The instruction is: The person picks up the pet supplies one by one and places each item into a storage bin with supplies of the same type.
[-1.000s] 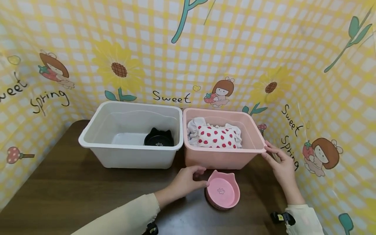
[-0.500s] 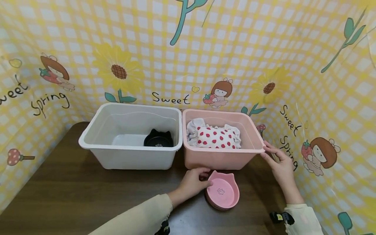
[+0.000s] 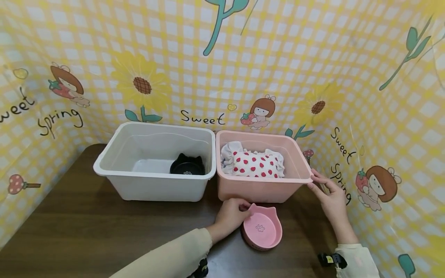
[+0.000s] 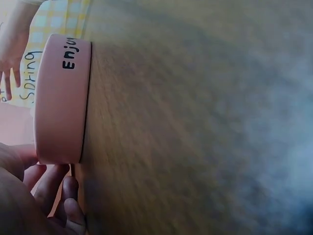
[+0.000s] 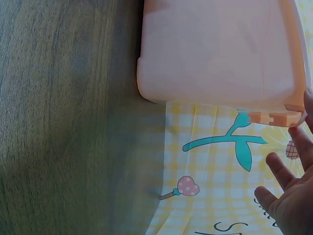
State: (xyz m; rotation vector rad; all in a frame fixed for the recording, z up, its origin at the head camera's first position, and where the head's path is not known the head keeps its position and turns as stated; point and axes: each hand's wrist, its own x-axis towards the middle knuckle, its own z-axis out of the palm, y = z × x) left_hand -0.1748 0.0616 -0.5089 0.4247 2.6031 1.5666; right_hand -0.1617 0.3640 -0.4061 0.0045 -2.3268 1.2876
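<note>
from my remote station i take the pink bin [image 3: 257,191] as landmark. in front of it, on the table [image 3: 87,231], sits the pink bowl [image 3: 262,233]; the left hand [image 3: 231,218] pinches its rim, thumb over the edge, fingers bent against the outer wall. at the pink bin's right front corner, the right hand [image 3: 332,200] lightly pinches the rim, other fingers spread. inside the pink bin: a red-spotted cushion [image 3: 255,164].
</note>
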